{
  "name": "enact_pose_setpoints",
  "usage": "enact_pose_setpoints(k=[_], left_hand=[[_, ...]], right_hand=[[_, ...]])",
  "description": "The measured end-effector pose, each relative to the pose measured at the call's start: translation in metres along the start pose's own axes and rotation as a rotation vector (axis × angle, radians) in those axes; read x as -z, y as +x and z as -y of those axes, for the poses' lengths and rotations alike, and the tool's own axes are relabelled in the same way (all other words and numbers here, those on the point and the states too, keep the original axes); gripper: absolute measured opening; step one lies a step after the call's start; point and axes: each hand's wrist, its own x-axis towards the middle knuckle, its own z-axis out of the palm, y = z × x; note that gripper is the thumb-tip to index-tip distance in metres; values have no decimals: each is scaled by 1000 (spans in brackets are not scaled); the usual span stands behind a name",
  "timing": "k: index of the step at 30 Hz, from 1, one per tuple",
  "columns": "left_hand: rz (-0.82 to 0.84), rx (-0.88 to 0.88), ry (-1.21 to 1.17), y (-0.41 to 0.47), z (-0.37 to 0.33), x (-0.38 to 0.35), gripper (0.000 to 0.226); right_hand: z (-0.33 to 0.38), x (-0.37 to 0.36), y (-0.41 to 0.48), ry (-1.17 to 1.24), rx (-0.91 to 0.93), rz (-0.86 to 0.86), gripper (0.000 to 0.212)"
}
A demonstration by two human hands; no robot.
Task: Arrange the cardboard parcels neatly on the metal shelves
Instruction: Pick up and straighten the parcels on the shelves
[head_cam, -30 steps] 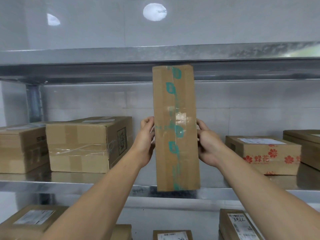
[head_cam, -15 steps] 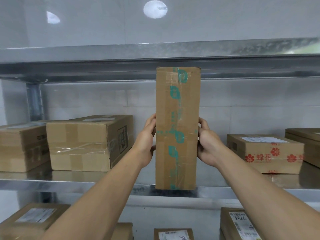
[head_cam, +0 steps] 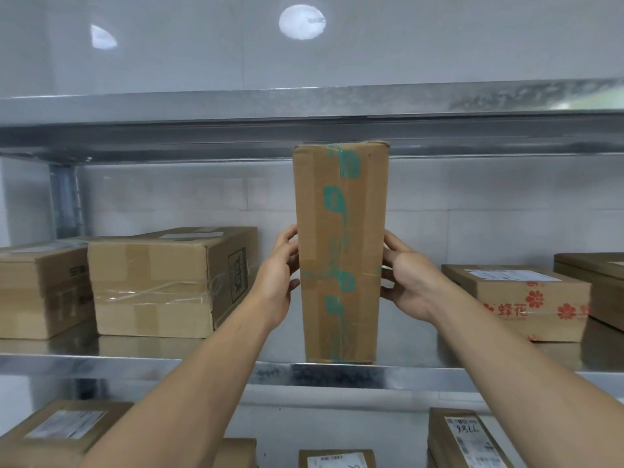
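Tall parcel [head_cam: 341,251], green-taped: upright on metal shelf [head_cam: 135,369], at near edge. Left hand [head_cam: 275,282], right hand [head_cam: 407,282]: each curled round one side, gripping.

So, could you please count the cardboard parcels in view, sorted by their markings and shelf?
Green-taped parcel: 1
Red-flower parcel: 1
Other parcels on the middle shelf: 3
Parcels on the lower shelf: 4
Total: 9
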Motion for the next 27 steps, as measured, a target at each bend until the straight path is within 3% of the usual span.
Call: enact_pose_setpoints(k=[5, 10, 17, 21, 24, 27], left_hand=[[-20, -37, -50, -4, -9, -4, 19], [-7, -22, -125, -4, -8, -2, 16], [-66, 127, -178, -9, -5, -1, 39], [-56, 111, -90, -13, -8, -9, 12], [-68, 99, -91, -17, -10, -15, 11], [-49, 116, -147, -17, -9, -14, 46]], right_hand=[[5, 3, 1, 46, 32, 8, 51], [5, 5, 0, 113, 39, -20, 37], [6, 1, -5, 172, 11, 11, 22], [6, -3, -7, 164, 9, -20, 38], [0, -2, -5, 171, -6, -59, 38], [-5, 2, -5, 166, -54, -88, 7]])
